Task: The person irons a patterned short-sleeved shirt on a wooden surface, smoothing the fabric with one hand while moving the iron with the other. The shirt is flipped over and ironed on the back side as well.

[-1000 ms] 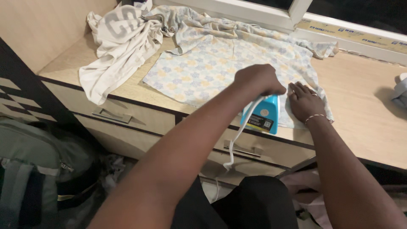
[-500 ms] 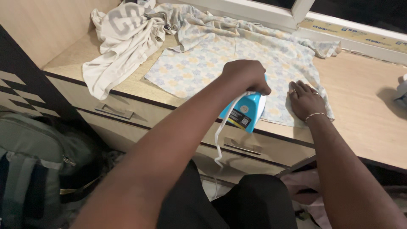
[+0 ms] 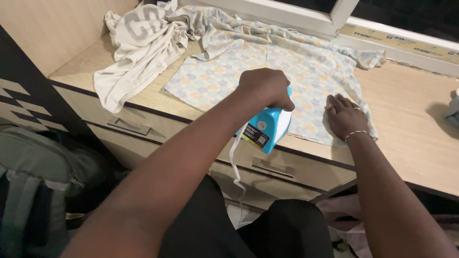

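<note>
Far left on the floor there's a grey bag [image 3: 33, 186], then the wood table [image 3: 416, 129] with drawers running across the scene. At the table's far left corner lies a crumpled cream shirt [image 3: 138, 48], not flattened at all, so that one looks untouched. Next to it, mid-table, is the floral shirt [image 3: 224, 71], spread out fairly flat with its far edge bunched up by the window frame [image 3: 306, 14]. The left hand [image 3: 265, 88] has its grip clenched around the handle of a small blue iron [image 3: 265, 131], which sits at the near edge of the floral shirt, tail hanging over the table edge, white cord [image 3: 235, 167] dangling down past the drawers. To the right, the right hand [image 3: 345, 114] lies flat with fingers spread, grasping nothing, just pinning the shirt's near right corner. My read: the near half of the floral shirt looks pretty smooth, the far part with the collar and sleeves is wrinkled, so I'd say maybe halfway on this one.
</note>
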